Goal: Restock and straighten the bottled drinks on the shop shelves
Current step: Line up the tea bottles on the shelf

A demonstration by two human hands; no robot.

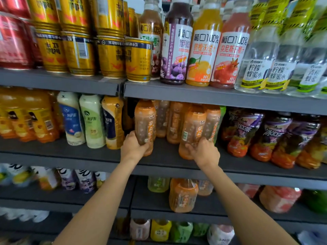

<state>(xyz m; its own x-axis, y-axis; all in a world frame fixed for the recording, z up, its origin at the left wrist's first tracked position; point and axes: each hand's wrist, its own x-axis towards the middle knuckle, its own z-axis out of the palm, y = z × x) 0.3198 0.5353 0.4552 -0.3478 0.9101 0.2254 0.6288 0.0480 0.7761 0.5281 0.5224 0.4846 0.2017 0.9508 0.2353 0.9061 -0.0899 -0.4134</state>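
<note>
On the middle shelf [164, 160] stand several orange-labelled tea bottles. My left hand [132, 147] grips the lower part of one orange bottle [144, 121] at the left of the group. My right hand [205, 152] grips the base of another orange bottle [192, 128], which leans slightly left near the shelf's front. More of the same bottles [174, 121] stand behind them, partly hidden.
Purple and red iced-tea bottles [265, 137] crowd the right of this shelf, milky drink bottles [92, 121] the left. Gold cans [109, 55] and juice bottles [203, 50] fill the shelf above. Lower shelves hold an orange bottle [183, 195] and mixed drinks.
</note>
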